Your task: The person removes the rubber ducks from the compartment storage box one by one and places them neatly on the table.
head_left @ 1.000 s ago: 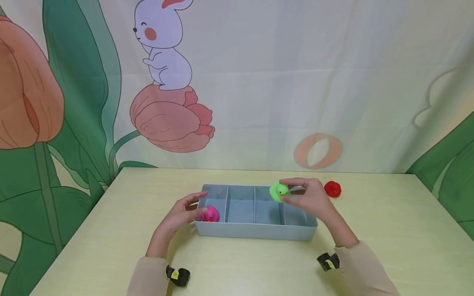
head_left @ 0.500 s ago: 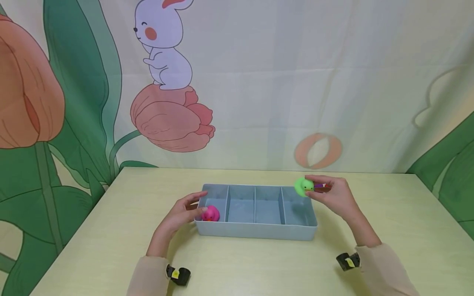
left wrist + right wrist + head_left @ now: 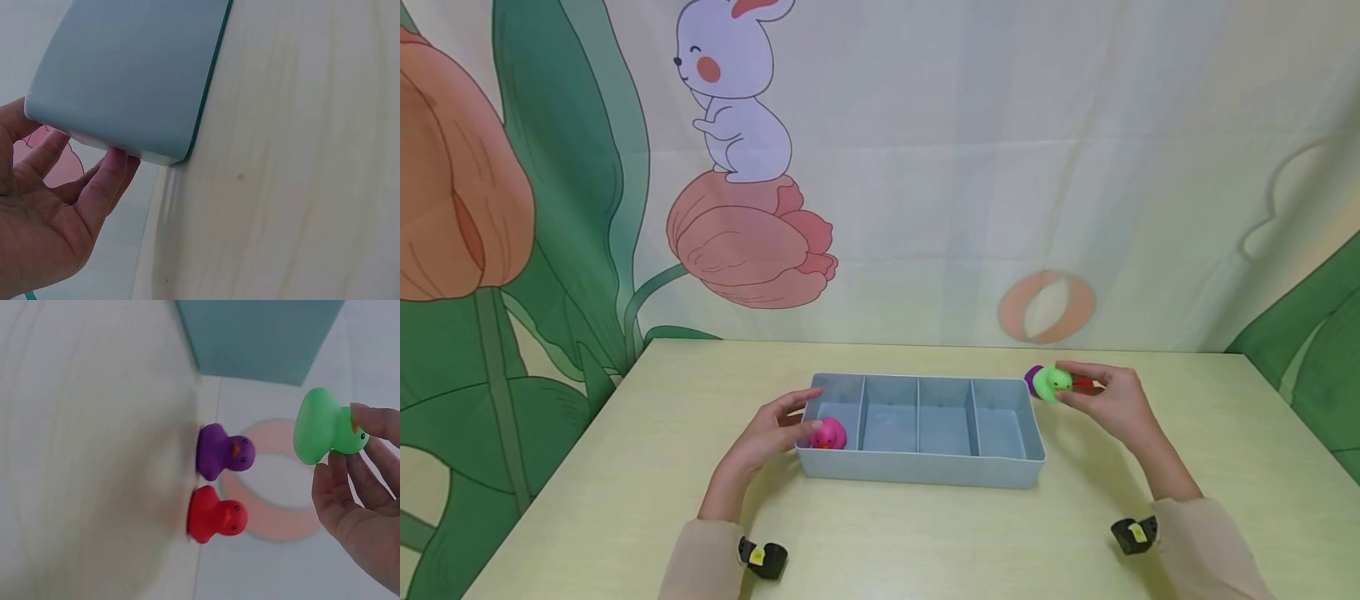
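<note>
My right hand (image 3: 1120, 404) pinches a bright green toy duck (image 3: 1052, 384) between thumb and fingers, just off the right end of a blue-grey divided box (image 3: 921, 469). In the right wrist view the green duck is held above the table. A purple toy duck (image 3: 222, 452) and a red toy duck (image 3: 214, 515) sit on the table side by side there; in the head view the right hand and green duck partly hide both. My left hand (image 3: 771, 429) grips the box's left end, thumb over the rim. A pink toy duck (image 3: 830, 433) sits in the leftmost compartment.
The box stands on a pale wooden table (image 3: 910, 542) and has several compartments in a row. Behind the table's back edge hangs a printed curtain (image 3: 925, 208) with a rabbit and flowers. Each wrist wears a small black camera (image 3: 767, 560).
My right hand has carried the green duck rightward, from above the box to beyond its right end. The purple duck now shows beside it. My left hand and the box have stayed put.
</note>
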The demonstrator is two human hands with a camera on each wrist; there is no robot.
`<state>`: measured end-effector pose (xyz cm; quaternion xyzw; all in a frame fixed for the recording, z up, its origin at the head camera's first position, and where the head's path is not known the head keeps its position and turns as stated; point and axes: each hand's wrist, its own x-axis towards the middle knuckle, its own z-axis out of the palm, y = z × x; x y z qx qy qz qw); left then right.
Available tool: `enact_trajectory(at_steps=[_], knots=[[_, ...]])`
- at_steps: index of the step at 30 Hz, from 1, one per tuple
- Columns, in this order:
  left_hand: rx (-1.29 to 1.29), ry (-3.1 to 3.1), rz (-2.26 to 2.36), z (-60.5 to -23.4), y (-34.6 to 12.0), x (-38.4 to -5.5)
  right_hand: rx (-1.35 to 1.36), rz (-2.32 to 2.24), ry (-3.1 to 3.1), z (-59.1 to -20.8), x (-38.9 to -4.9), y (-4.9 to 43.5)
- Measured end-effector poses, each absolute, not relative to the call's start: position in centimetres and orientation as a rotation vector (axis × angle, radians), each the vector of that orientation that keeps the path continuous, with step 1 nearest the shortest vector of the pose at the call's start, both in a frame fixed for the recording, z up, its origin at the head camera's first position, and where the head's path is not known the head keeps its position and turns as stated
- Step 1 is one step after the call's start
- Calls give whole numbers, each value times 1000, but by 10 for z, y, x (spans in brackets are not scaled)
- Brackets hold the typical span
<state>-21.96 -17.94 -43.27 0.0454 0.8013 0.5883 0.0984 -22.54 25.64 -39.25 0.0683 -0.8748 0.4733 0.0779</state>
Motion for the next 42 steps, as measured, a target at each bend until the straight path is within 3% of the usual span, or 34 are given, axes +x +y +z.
enact_trajectory(at_steps=[22, 42], knots=[[124, 2371, 1742, -431, -178, -219, 272, 1263, -2854, -425, -245, 272], [125, 2371, 1744, -432, -179, -219, 298, 1233, -2940, -429, -249, 273]])
